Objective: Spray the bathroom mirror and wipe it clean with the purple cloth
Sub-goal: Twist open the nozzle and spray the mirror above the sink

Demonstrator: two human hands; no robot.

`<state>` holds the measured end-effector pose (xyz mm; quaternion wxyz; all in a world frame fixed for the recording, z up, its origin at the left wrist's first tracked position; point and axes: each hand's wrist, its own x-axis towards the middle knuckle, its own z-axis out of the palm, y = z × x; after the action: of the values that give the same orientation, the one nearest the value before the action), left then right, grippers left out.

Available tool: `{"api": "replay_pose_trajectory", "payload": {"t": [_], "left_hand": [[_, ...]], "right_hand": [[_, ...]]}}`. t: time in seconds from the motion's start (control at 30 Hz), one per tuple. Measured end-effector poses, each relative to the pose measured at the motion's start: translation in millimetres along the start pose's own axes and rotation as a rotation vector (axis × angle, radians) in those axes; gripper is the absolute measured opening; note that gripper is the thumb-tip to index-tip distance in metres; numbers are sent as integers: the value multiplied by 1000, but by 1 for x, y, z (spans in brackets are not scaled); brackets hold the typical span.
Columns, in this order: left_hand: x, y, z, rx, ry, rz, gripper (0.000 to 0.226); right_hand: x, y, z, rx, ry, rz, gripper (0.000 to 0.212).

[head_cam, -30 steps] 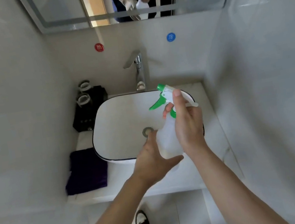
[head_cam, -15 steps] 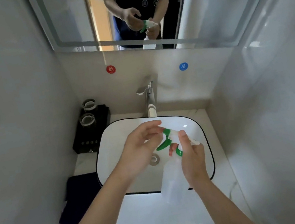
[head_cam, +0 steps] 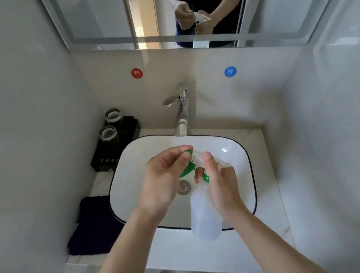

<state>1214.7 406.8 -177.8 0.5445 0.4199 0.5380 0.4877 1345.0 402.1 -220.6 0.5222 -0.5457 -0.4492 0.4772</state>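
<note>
Over the white oval basin with the black rim (head_cam: 236,148) we hold the translucent white plastic spray bottle with the green trigger (head_cam: 203,214) upright, our right hand (head_cam: 222,185) curled round its neck, thumb lying up along the spray head. A second ago our left hand (head_cam: 163,182) cupped the bottle's base; now it has come up to the green nozzle (head_cam: 188,153), and its thumb and fingertips pinch the tip. We judge that we are twisting the nozzle open, so no spraying has begun. The view has also tipped upward since then, bringing more of what lies above into sight. To the left, the folded dark purple cloth (head_cam: 93,226) lies untouched on the white marble desk (head_cam: 266,193), beside the basin. Behind the basin stands the chrome tap (head_cam: 180,112). Farthest off, the frameless wall mirror (head_cam: 90,15) shows both hands at the bottle, and its glass looks dry.
</note>
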Motion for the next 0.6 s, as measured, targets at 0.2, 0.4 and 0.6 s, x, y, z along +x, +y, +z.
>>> {"api": "replay_pose_trajectory", "payload": {"t": [0.2, 0.4, 0.6], "left_hand": [[1, 2, 9, -26, -20, -23, 14], [6, 1, -2, -45, -25, -26, 14], [9, 1, -7, -69, -60, -40, 14]], "right_hand": [[1, 0, -5, -30, 57, -14, 75], [0, 1, 9, -3, 112, -5, 67], [-1, 5, 20, 7, 200, -50, 75]]}}
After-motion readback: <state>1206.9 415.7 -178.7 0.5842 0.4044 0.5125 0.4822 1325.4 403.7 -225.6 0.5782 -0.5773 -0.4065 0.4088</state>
